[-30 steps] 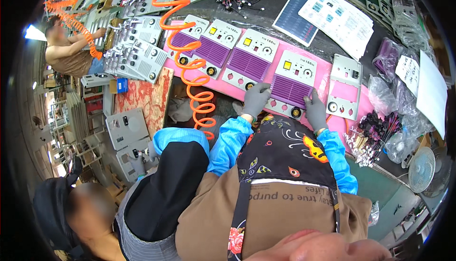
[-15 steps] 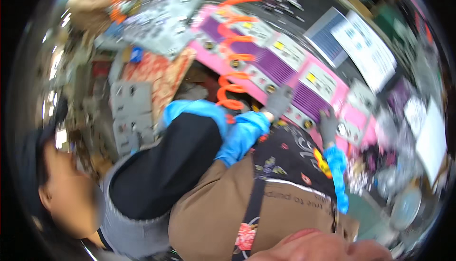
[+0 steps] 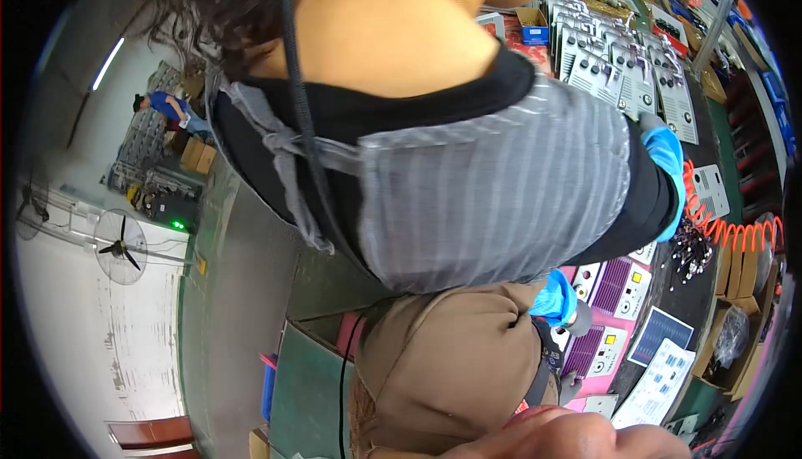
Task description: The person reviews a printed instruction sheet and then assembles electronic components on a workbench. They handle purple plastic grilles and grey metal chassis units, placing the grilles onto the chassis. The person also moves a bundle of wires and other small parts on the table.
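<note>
My left hand, in a grey glove below a blue sleeve cover, rests at the near edge of a pale front panel with a purple grille and a yellow square. Its fingers are not distinct. Lower down, little of my right hand shows past my clothing. It is beside a second such panel, and its fingers are mostly hidden. Both panels lie on a pink mat. Whether either hand grips anything is not visible.
A co-worker in a striped grey apron fills the upper middle, their gloved hand near several standing grey panels. An orange coiled hose, small dark parts, printed sheets and cardboard boxes lie along the bench.
The view has swung left, bringing the co-worker's torso, a wall and a fan into sight. The bench has shifted to the right side. My hands remain beside the purple-grille panels, now largely covered.
</note>
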A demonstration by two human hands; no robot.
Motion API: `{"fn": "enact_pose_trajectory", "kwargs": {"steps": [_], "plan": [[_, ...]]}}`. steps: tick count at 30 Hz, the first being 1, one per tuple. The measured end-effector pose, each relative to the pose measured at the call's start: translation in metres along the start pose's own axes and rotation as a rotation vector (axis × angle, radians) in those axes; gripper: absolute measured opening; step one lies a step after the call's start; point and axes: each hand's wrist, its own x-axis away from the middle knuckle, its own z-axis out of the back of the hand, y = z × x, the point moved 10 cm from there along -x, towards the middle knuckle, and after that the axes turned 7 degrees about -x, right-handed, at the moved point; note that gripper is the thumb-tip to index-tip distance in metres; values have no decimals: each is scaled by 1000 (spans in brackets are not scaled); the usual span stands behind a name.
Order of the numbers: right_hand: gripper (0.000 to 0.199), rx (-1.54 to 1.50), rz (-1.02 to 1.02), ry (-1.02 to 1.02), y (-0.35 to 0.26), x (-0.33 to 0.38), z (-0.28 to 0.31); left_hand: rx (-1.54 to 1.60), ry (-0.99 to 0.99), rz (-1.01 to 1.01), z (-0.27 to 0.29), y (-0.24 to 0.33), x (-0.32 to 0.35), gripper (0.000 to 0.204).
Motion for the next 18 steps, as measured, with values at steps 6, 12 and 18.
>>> {"fn": "enact_pose_trajectory", "kwargs": {"steps": [6,12,18], "plan": [[59,-213,-130,-61,-14,2,-10,90,71,19,21,-8,22,15],[59,-504,-293,-24,-54,32,7,383,5,113,75,-18,62,27],[57,-274,-161,132,-36,19,9,457,177,167,82,-16,57,33]]}}
